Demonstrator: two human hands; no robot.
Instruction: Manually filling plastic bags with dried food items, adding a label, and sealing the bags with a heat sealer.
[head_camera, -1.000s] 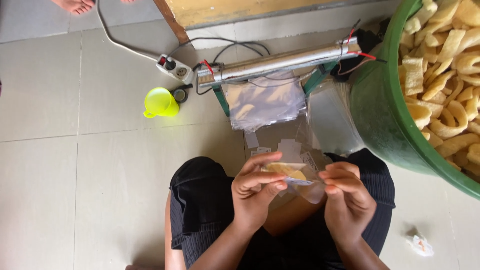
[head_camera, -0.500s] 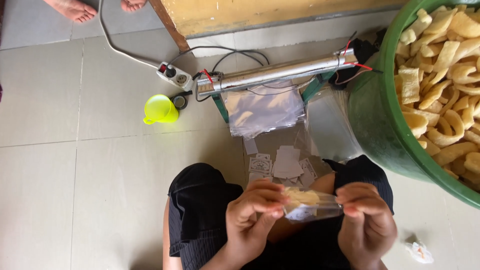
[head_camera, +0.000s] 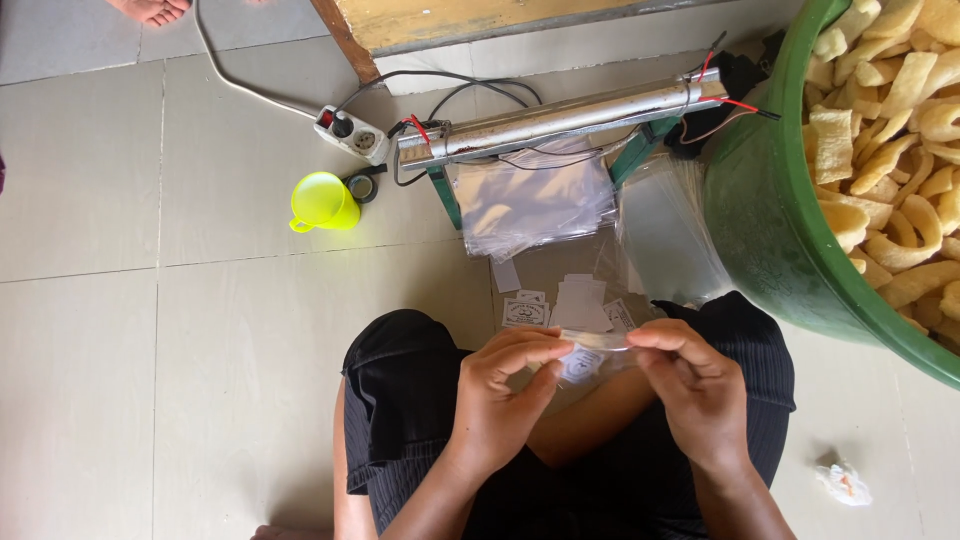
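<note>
Over my lap, my left hand (head_camera: 510, 385) and my right hand (head_camera: 695, 385) pinch the two ends of a small clear plastic bag (head_camera: 598, 342), held flat between them. A small white paper label (head_camera: 580, 365) shows in or behind the bag near my left fingers. Several more white labels (head_camera: 575, 305) lie on the tiled floor just beyond my hands. A big green tub (head_camera: 775, 230) full of pale yellow crackers (head_camera: 900, 120) stands at my right.
A metal bar sealer on green legs (head_camera: 560, 120) sits ahead with a stack of clear bags (head_camera: 530, 200) under it. A white power strip (head_camera: 352, 133), a yellow-green cup (head_camera: 322, 203) and a tape roll lie at left. Someone's bare foot (head_camera: 150, 10) shows top left. Crumpled paper (head_camera: 842, 482) lies lower right.
The bag in my hands earlier held something yellowish and hung open; now it is held flat and stretched between both hands. The view has shifted, showing more of the tub.
</note>
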